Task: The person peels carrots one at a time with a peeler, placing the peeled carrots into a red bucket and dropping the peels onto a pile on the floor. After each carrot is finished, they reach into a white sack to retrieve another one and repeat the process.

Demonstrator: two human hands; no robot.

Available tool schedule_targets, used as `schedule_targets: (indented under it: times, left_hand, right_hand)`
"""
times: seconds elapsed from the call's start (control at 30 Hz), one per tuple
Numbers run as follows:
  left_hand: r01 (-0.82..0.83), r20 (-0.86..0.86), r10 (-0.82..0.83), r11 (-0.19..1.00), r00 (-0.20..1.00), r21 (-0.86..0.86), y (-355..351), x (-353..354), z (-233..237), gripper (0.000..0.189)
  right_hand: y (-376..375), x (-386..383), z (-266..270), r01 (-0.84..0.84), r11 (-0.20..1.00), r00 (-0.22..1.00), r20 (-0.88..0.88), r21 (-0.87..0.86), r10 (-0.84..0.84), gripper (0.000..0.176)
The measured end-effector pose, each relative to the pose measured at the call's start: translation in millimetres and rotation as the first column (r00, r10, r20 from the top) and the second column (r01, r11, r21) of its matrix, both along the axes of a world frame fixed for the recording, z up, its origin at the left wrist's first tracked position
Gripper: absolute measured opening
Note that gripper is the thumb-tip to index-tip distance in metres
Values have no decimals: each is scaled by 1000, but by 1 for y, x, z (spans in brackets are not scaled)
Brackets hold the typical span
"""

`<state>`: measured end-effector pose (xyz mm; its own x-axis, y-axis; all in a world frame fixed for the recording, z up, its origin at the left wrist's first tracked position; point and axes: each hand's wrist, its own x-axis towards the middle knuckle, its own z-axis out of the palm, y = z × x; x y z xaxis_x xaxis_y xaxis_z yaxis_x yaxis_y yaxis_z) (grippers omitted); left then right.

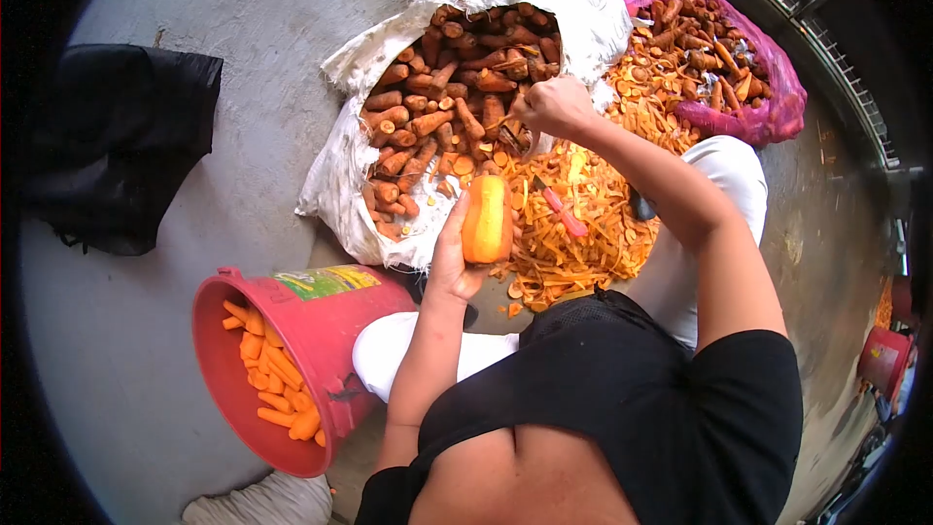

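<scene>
My left hand [455, 258] is closed around a thick, partly peeled carrot [484, 219], bright orange on its upper face and held upright in front of me. Farther forward and to the right, my right hand [556, 107] is closed in a fist at the edge of the open white sack [593, 15]; what its fingers grip is too small to make out. Unpeeled brown-orange carrots [432, 122] fill the sack. Below my right hand lies a pile of orange peelings [583, 258], with a red-handled tool [564, 212] on top.
A red bucket [340, 331] tilts at the lower left, holding peeled carrots [277, 374]. A pink sack [777, 112] with carrots and scraps stands at the upper right. Black cloth [136, 136] lies at the left. Another red bucket [882, 360] is at the far right.
</scene>
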<state>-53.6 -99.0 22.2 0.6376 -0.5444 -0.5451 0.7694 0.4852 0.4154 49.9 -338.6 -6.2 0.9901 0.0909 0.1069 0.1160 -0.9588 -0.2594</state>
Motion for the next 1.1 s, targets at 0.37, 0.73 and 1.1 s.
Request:
schedule_targets:
  times: [0.37, 0.73, 1.1]
  left_hand:
    - [-144, -231, 163, 985, 959, 97, 0, 17, -21, 40]
    - [-83, -73, 86, 995, 994, 52, -3, 8, -19, 41]
    - [-7, -72, 4, 999, 997, -43, 1, 12, 4, 51]
  right_hand:
    - [57, -47, 54, -616, 763, 739, 480, 198, 473, 35]
    - [48, -40, 41, -550, 811, 766, 508, 200, 394, 34]
    - [29, -4, 36, -65, 949, 995, 89, 308, 40, 41]
